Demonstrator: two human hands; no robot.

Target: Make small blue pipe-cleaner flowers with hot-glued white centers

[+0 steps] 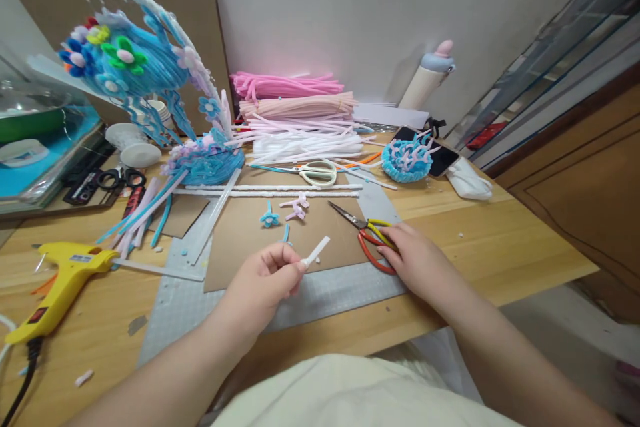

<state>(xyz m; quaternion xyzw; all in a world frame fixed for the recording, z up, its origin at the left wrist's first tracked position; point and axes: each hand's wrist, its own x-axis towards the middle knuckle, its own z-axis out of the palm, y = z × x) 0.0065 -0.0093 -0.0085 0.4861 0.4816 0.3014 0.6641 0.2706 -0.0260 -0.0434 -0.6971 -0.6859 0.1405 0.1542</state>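
Between thumb and fingertips, my left hand pinches a short white strip above the cardboard sheet. My right hand has its fingers closed at the yellow handle of a pair of scissors; the other handle is red-orange, and the blades point away to the left over the cardboard. Beyond my left hand lie a small blue fuzzy flower, a piece of blue stem and small pale pink fuzzy pieces.
At left lies a yellow glue gun with a clear stick. A blue fuzzy floral decoration arches behind it. Pipe cleaner bundles, cream-handled scissors, a blue fuzzy piece, a phone and a bottle stand or lie farther back.
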